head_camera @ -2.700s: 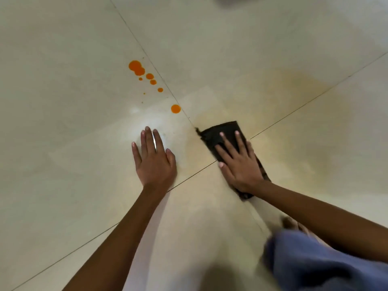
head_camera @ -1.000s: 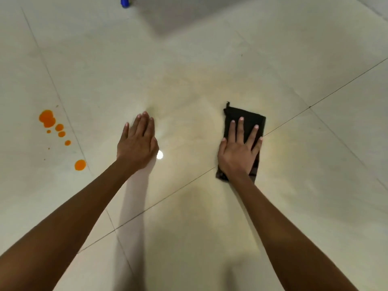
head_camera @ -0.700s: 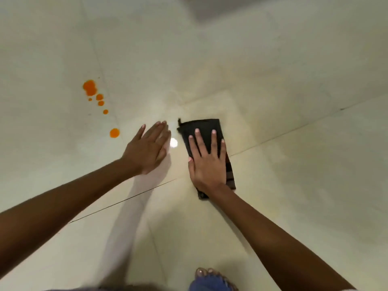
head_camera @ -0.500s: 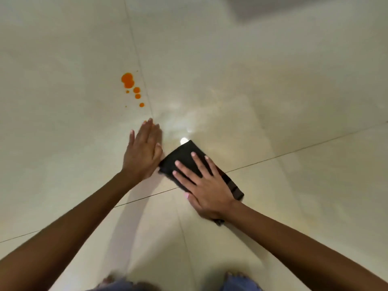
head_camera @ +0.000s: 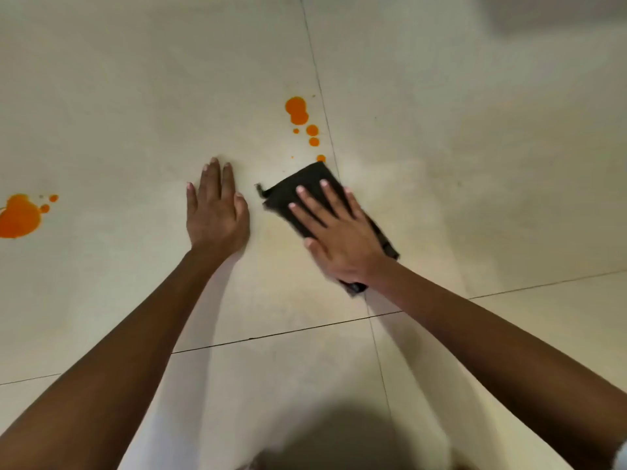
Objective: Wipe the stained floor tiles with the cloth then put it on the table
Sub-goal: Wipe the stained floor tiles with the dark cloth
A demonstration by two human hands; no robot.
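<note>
A folded black cloth (head_camera: 291,195) lies flat on the pale floor tiles (head_camera: 475,164). My right hand (head_camera: 336,232) presses on it with straight, spread fingers. The cloth's far corner touches the lowest drop of a trail of orange stains (head_camera: 298,113) beside a grout line. My left hand (head_camera: 215,212) rests flat on the tile just left of the cloth, fingers straight, holding nothing. A larger orange stain (head_camera: 18,217) sits at the left edge of the view.
Grout lines (head_camera: 271,334) cross the floor below my hands. A faint yellowish smear (head_camera: 390,184) covers the tile to the right of the cloth. My shadow falls at the bottom of the view. No table is in sight.
My right hand has pushed the cloth forward up to the orange drops. The view has shifted, bringing a second, larger orange stain in at the left. My left hand stays flat on the floor.
</note>
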